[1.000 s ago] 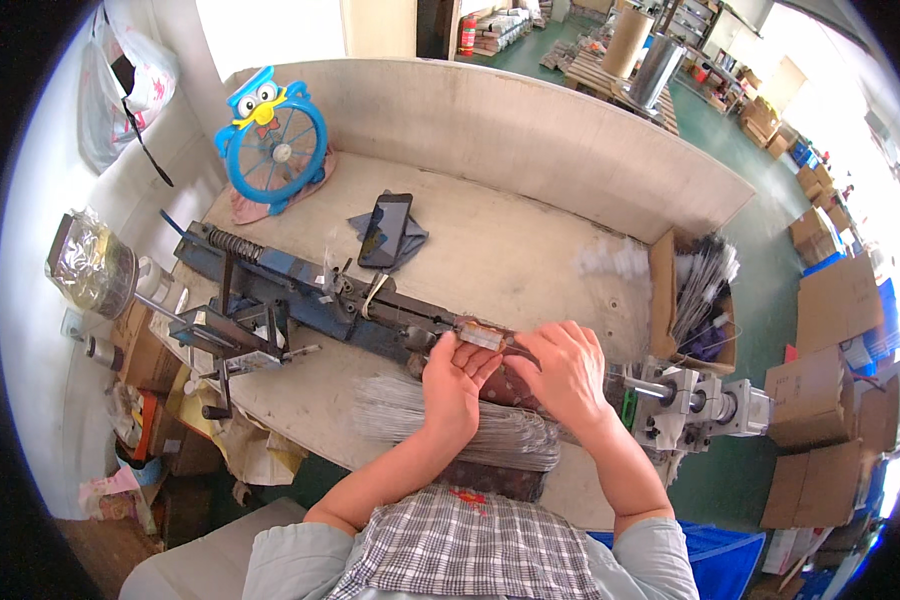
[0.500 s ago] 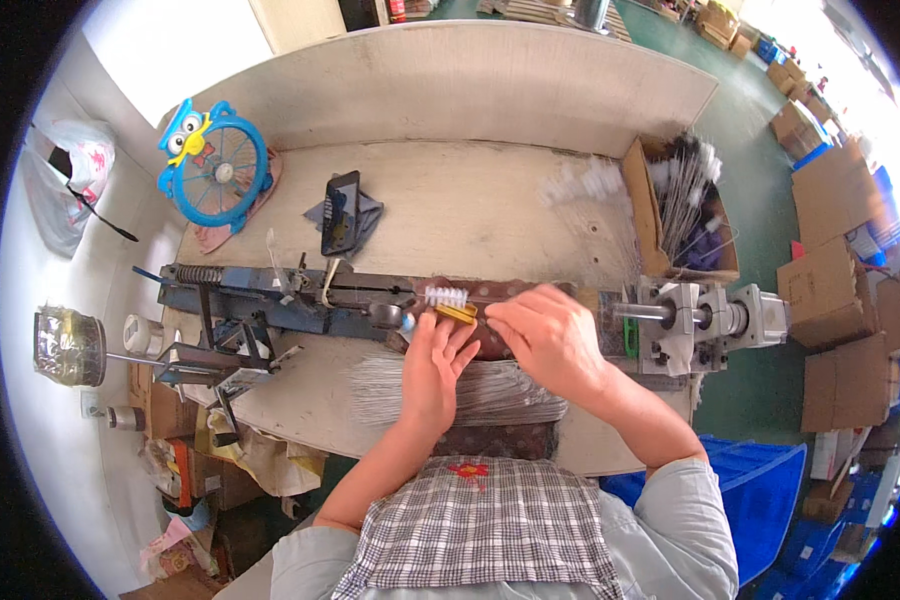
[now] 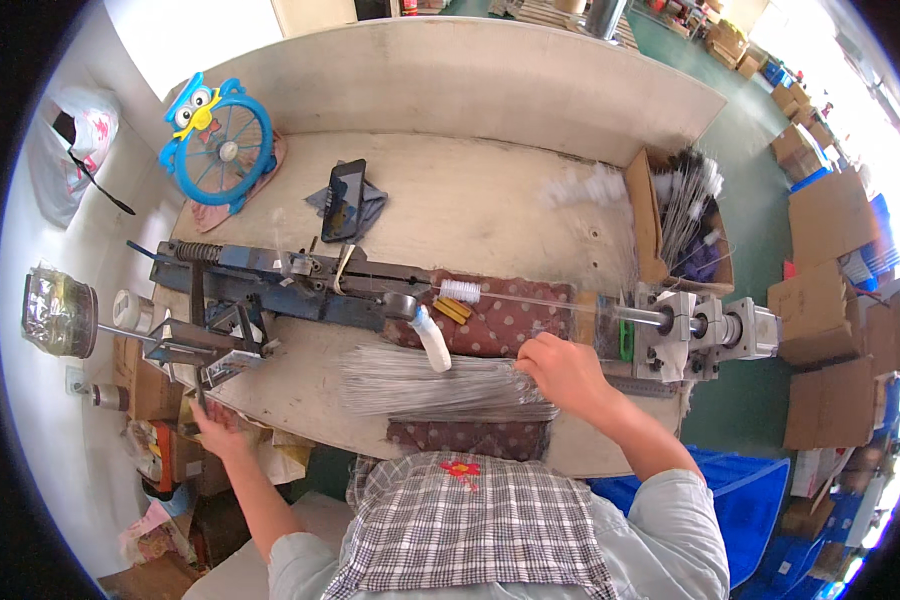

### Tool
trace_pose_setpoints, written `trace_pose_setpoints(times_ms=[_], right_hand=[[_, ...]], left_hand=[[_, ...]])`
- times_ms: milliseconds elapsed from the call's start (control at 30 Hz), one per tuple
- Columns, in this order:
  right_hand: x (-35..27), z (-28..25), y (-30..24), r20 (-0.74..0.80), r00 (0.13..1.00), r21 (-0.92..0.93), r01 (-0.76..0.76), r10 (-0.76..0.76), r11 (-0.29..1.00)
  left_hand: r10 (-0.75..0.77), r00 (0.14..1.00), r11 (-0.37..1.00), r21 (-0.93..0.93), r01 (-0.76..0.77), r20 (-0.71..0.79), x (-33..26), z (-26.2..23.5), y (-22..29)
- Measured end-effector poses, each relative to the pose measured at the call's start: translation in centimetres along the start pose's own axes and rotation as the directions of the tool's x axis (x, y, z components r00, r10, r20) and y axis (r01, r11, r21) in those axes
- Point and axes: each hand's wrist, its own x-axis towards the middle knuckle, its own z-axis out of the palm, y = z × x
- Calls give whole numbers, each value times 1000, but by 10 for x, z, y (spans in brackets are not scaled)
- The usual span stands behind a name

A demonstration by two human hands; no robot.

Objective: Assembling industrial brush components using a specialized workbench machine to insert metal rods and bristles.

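My left hand (image 3: 222, 432) is low at the left, its fingers closed round the lower end of a dark metal lever (image 3: 199, 385) under the machine's frame. At the right end of a bundle of thin metal wires (image 3: 410, 382), my right hand (image 3: 567, 377) has its fingers pinched on wire ends; how many is hidden. Behind the bundle, a white bristle brush head (image 3: 459, 291) sits in line between the long bench machine (image 3: 280, 290) and the rotating shaft unit (image 3: 660, 318). A yellow block (image 3: 454, 309) lies just beneath it. A white-wrapped handle (image 3: 432, 342) points toward me.
A spotted brown cloth (image 3: 515, 325) covers the table's middle. At the back lie a phone (image 3: 344, 200) on a grey rag and a blue toy-like fan (image 3: 220, 150). A cardboard box (image 3: 646, 215) of wire brushes stands back right. A blue crate (image 3: 745, 510) is beside me.
My left hand has left the brush head and moved down left to the lever. My right hand has dropped toward me onto the wire ends. The white handle now shows.
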Motion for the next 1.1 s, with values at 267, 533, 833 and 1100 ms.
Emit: trace_pose_setpoints(times_ms=[267,533,833,1100], right_hand=[[-10,-22,-2,31,999,-23,-16,17,1000],[-15,-15,9,84,996,-75,21,-15,997],[-18,-48,2,75,997,-231,11,6,973],[-8,-150,28,-488,858,-23,-197,161,980]], left_hand=[[41,999,999,0,-41,-6,-63,32,-43],[-391,504,915,384,125,770,-264,153,-105],[-678,-57,235,290,928,733,-286,208,-1],[-593,-77,798,598,70,801,-325,179,-35]])
